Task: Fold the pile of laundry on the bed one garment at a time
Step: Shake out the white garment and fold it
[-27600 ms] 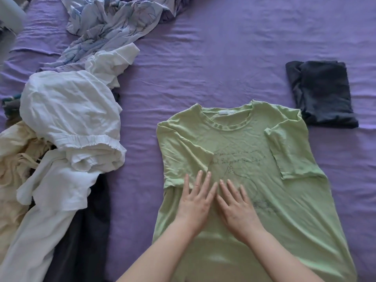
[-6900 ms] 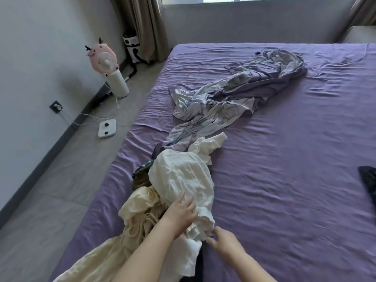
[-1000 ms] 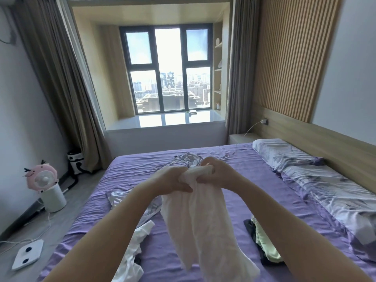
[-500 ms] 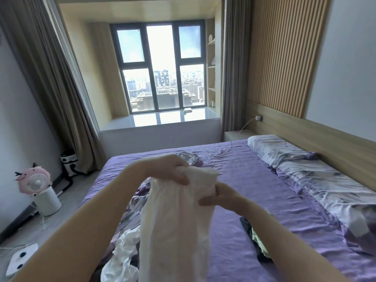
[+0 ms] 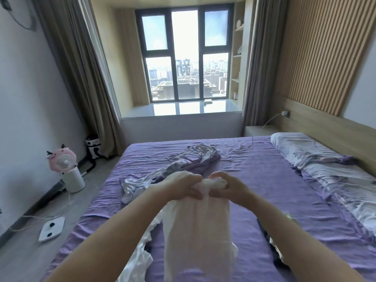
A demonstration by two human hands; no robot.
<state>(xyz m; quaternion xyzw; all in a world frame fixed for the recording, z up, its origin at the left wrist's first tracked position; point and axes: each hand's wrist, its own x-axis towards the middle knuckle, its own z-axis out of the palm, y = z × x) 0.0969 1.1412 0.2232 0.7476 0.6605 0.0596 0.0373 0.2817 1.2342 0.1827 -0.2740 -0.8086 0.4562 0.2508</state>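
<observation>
A white garment [image 5: 198, 231] hangs in the air in front of me, above the purple bed [image 5: 264, 180]. My left hand [image 5: 183, 185] and my right hand [image 5: 227, 187] both grip its bunched top edge, close together at chest height. The cloth drops straight down between my forearms. More white laundry [image 5: 138, 259] lies on the bed at the lower left. A folded dark and green stack [image 5: 274, 249] shows partly behind my right forearm.
A crumpled grey-lilac patterned sheet [image 5: 183, 161] lies across the middle of the bed. Pillows [image 5: 317, 159] line the headboard on the right. On the floor at the left stand a pink fan [image 5: 63, 161] and a white scale [image 5: 51, 228].
My right hand has risen from lower on the cloth to the top edge, next to my left hand. The garment now hangs straighter between my arms.
</observation>
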